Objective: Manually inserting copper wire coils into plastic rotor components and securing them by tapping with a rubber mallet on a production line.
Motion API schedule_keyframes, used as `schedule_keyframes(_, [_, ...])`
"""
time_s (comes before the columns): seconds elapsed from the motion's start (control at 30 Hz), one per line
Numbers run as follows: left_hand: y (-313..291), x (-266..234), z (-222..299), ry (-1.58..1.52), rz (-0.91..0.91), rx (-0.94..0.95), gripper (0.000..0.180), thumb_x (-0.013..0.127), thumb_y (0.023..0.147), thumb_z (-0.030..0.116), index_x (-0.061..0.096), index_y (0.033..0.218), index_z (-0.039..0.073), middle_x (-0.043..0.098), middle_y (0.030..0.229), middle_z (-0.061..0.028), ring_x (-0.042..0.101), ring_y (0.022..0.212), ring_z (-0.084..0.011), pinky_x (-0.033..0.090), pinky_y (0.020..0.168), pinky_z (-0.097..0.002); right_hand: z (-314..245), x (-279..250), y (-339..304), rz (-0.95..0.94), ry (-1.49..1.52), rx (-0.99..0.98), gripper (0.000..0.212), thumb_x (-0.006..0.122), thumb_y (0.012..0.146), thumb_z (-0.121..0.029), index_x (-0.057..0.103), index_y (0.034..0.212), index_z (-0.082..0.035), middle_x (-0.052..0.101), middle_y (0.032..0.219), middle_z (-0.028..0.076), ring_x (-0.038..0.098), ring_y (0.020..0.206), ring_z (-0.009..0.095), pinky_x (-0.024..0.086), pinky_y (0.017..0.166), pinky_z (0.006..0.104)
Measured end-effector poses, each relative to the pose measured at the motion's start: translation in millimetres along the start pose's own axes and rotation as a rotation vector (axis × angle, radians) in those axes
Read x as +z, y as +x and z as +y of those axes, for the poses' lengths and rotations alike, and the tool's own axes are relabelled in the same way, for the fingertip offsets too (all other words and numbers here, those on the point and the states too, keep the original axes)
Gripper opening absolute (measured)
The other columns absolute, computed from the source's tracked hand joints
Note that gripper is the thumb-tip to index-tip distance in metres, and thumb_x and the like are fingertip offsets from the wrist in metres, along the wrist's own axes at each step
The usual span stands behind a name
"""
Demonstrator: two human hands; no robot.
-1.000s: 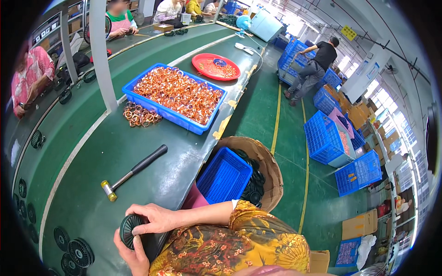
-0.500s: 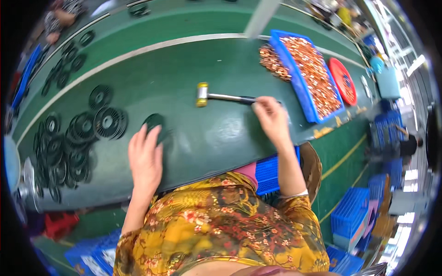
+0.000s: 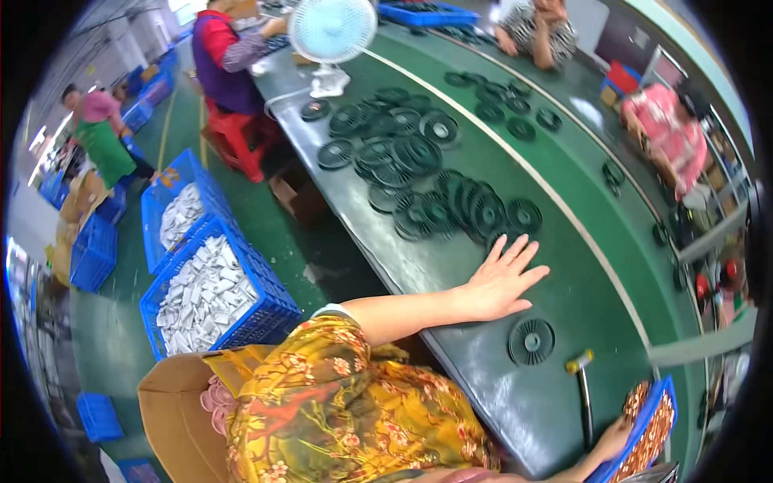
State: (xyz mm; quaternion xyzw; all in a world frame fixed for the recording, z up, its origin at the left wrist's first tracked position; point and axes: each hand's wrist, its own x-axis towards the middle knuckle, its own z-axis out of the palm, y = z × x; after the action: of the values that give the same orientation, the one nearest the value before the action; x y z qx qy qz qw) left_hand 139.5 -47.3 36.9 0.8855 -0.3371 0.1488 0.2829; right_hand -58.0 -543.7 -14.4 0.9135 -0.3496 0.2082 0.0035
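My left hand [image 3: 501,283] lay flat and open on the green bench [image 3: 515,394], fingers spread, the fingertips just reaching the nearest of the black ribbed discs [image 3: 451,205] heaped along it. One single disc [image 3: 531,340] sat apart from the heap, flat on the bench just beside that hand, on the side nearer me. The small hammer [image 3: 583,386] lay close past it, head toward the disc, handle running down toward my right hand [image 3: 613,439]. That hand was at the lower edge, resting at the corner of the blue tray of copper-coloured rings [image 3: 648,431] (whether it gripped anything I could not tell, it was mostly cut off). I judged I was between pieces, reaching for another disc; the next move called for drawing one clear of the overlapping pile without dragging its neighbours along
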Motion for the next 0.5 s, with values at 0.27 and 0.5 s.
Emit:
schedule_keyframes(0.27, [-7, 10, -38, 0.155, -0.031, -0.173, 0.078, 0.076, 0.071, 0.046, 0.048, 0.132, 0.006, 0.037, 0.139, -0.0323, 0.03, 0.134, -0.047, 0.018, 0.114, -0.0547, -94, -82, -38, 0.012, 0.11, 0.008, 0.04, 0.059, 0.093, -0.032, 0.067, 0.103, 0.005, 0.065, 0.1, 0.025, 0.061, 0.094, 0.038, 0.048, 0.085, 0.0408])
schedule_keyframes(0.5, [-9, -1, -23, 0.219, 0.075, -0.062, 0.045, 0.076, 0.066, 0.03, 0.059, 0.102, 0.007, 0.054, 0.096, -0.0149, 0.051, 0.094, -0.0333, 0.042, 0.084, -0.0446, -68, -63, -54, 0.099, 0.433, -0.171, 0.02, 0.062, 0.091, -0.009, 0.068, 0.105, 0.003, 0.069, 0.106, 0.016, 0.066, 0.094, 0.024, 0.051, 0.084, 0.0325])
